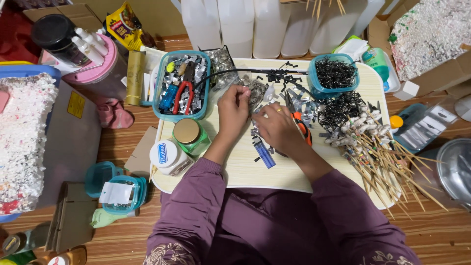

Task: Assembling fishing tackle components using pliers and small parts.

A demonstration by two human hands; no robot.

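Pinching: left hand [233, 109] fingers closed on a small silvery piece [255, 93], above the cream tray [245, 167] on the lap.
Right hand [277, 128]: fingers curled, grip hard to make out; lighter [264, 153] just beside.
Scissors [300, 125]: mostly hidden under right hand.
Skewers [387, 157]: tips cut off at right.

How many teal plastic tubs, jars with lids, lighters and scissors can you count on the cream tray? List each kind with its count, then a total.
Teal plastic tubs: 2, one holding silver scraps and red-handled pliers, one holding black bits
Jars with lids: 2, a white one and a green one with a gold lid
Blue lighters: 1
Orange-handled scissors: 1
Total: 6
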